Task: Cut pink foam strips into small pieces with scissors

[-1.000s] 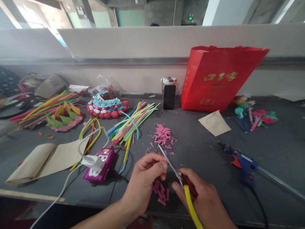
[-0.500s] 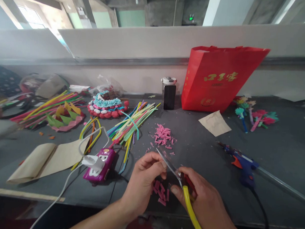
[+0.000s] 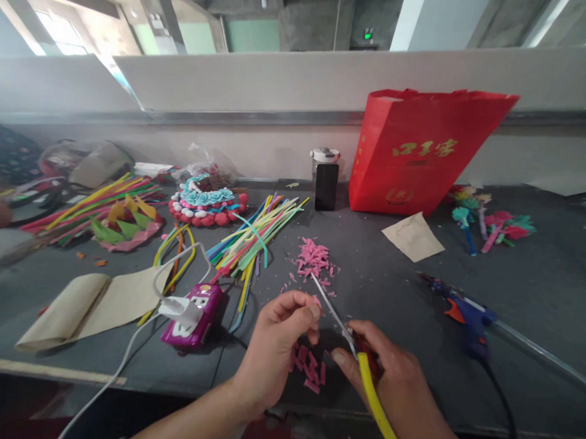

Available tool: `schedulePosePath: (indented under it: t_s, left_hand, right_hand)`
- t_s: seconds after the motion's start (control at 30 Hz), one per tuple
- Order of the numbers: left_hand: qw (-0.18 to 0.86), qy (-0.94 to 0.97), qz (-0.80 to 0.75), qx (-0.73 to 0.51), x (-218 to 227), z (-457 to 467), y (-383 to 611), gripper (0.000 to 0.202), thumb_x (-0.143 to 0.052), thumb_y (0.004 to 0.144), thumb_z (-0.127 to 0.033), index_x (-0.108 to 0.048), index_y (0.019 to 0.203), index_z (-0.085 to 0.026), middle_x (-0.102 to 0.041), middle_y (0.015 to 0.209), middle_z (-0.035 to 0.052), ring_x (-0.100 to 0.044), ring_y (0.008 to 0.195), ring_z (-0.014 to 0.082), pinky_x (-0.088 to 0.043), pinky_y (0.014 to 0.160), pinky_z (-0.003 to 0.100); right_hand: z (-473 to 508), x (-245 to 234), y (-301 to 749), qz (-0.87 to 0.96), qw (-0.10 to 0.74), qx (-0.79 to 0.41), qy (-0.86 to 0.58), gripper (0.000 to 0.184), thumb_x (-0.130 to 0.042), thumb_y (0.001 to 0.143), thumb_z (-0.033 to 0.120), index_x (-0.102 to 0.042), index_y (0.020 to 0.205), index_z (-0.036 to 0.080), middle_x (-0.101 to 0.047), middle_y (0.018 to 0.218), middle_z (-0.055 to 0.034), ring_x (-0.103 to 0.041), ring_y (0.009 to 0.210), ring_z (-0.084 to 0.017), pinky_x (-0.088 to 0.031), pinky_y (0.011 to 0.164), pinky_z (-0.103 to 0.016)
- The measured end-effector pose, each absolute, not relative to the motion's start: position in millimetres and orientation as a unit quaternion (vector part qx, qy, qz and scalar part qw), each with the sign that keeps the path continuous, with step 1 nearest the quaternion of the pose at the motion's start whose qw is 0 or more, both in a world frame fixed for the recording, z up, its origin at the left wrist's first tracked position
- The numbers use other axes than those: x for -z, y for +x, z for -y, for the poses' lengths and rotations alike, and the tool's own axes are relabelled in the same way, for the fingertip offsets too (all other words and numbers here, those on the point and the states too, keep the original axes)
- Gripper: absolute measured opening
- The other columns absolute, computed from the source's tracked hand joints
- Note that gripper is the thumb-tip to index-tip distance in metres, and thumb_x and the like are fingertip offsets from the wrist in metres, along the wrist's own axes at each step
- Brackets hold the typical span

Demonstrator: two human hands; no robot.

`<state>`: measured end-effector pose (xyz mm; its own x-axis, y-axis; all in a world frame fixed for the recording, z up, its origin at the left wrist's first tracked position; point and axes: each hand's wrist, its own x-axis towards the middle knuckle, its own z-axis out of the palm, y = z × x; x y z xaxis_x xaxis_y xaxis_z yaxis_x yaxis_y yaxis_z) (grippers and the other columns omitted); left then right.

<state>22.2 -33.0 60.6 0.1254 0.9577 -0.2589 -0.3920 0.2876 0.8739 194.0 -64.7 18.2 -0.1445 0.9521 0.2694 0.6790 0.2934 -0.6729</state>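
Head view, gold-lettered red bag, right hand holding scissors

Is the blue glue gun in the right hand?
No, the glue gun lies on the table, and the right hand holds scissors instead.

Behind the dark table stands a pale partition, a bright window beyond.

Craft workshop | my dark desk: glue gun, coloured strips, pink clippings | beyond: concrete wall, green sign
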Motion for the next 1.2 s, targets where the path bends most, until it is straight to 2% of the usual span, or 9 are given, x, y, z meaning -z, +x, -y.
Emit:
schedulePosePath:
  t_s: [0.23, 0.4, 0.47, 0.53, 0.67, 0.77, 0.87, 1.0, 1.2]
  left_hand:
    - [0.654, 0.358, -0.438, -0.502, -56, 23, 19, 0.017, -0.073, 0.075, -0.029, -0.064, 0.074, -0.015, -0.056, 0.065, -0.0026, -0.048, 0.054, 0.0070, -0.038, 0.057, 0.021]
    - [0.623, 0.384, -0.475, -0.488, -45, 4, 9, 0.039, -0.073, 0.076, -0.031, -0.061, 0.109, -0.015, -0.069, 0.083, 0.0041, -0.055, 0.059, 0.0106, -0.042, 0.061, 0.025]
    - [0.621, 0.394, -0.476, -0.482, -44, 1, 5, 0.042, -0.072, 0.076, -0.030, -0.059, 0.113, -0.014, -0.070, 0.091, 0.0070, -0.057, 0.062, 0.0118, -0.043, 0.063, 0.026]
    - [0.616, 0.411, -0.475, -0.475, -45, -1, 3, 0.039, -0.072, 0.075, -0.028, -0.062, 0.110, -0.013, -0.069, 0.092, 0.0075, -0.058, 0.064, 0.0122, -0.044, 0.064, 0.026]
    - [0.601, 0.462, -0.484, -0.438, -51, -3, -1, 0.024, -0.072, 0.074, -0.027, -0.069, 0.093, -0.013, -0.067, 0.078, 0.0033, -0.056, 0.064, 0.0120, -0.043, 0.064, 0.025]
    - [0.571, 0.543, -0.483, -0.382, -55, -5, -7, 0.013, -0.070, 0.074, -0.025, -0.069, 0.082, -0.014, -0.064, 0.071, 0.0005, -0.055, 0.063, 0.0115, -0.042, 0.061, 0.023]
    - [0.504, 0.672, -0.455, -0.296, -61, -2, -12, 0.009, -0.065, 0.078, -0.021, -0.069, 0.082, -0.015, -0.064, 0.074, 0.0003, -0.056, 0.066, 0.0120, -0.043, 0.063, 0.023]
    - [0.405, 0.822, -0.353, -0.186, -63, 13, -7, 0.014, -0.060, 0.079, -0.010, -0.071, 0.085, -0.016, -0.067, 0.085, 0.0031, -0.061, 0.082, 0.0144, -0.045, 0.075, 0.023]
    - [0.236, 0.917, -0.314, -0.071, -42, 33, 5, 0.013, -0.066, 0.076, -0.015, -0.068, 0.088, -0.021, -0.067, 0.088, 0.0030, -0.062, 0.084, 0.0187, -0.045, 0.088, 0.033]
  right_hand:
    - [62, -15, 198, 0.718, 0.343, -0.191, -0.574, 0.024, -0.058, 0.089, 0.046, -0.058, 0.102, 0.025, -0.072, 0.071, 0.0034, -0.068, 0.056, -0.014, -0.052, 0.053, -0.020]
    - [61, -15, 200, 0.695, 0.361, -0.217, -0.582, 0.024, -0.060, 0.087, 0.045, -0.059, 0.100, 0.024, -0.073, 0.075, 0.0029, -0.069, 0.059, -0.013, -0.052, 0.054, -0.018]
    - [59, -18, 202, 0.685, 0.370, -0.228, -0.585, 0.023, -0.060, 0.087, 0.044, -0.060, 0.097, 0.024, -0.073, 0.077, 0.0023, -0.069, 0.060, -0.013, -0.052, 0.053, -0.017]
    - [56, -21, 203, 0.678, 0.381, -0.239, -0.581, 0.022, -0.059, 0.087, 0.044, -0.061, 0.094, 0.023, -0.071, 0.073, 0.0030, -0.067, 0.057, -0.012, -0.052, 0.052, -0.016]
    - [52, -26, 206, 0.672, 0.387, -0.254, -0.578, 0.021, -0.060, 0.086, 0.043, -0.063, 0.091, 0.022, -0.064, 0.059, 0.0060, -0.061, 0.048, -0.010, -0.049, 0.047, -0.014]
    - [53, -27, 207, 0.661, 0.388, -0.258, -0.589, 0.023, -0.061, 0.085, 0.043, -0.064, 0.092, 0.022, -0.063, 0.060, 0.0055, -0.061, 0.049, -0.010, -0.049, 0.050, -0.014]
    - [53, -27, 209, 0.655, 0.380, -0.260, -0.599, 0.025, -0.061, 0.084, 0.045, -0.064, 0.092, 0.021, -0.062, 0.062, 0.0047, -0.061, 0.051, -0.010, -0.050, 0.052, -0.015]
    - [53, -26, 212, 0.644, 0.374, -0.277, -0.607, 0.029, -0.063, 0.082, 0.046, -0.063, 0.097, 0.021, -0.063, 0.065, 0.0038, -0.064, 0.054, -0.012, -0.050, 0.055, -0.016]
    - [52, -28, 214, 0.640, 0.353, -0.316, -0.604, 0.028, -0.063, 0.083, 0.045, -0.061, 0.098, 0.022, -0.068, 0.066, 0.0038, -0.068, 0.061, -0.012, -0.051, 0.059, -0.015]
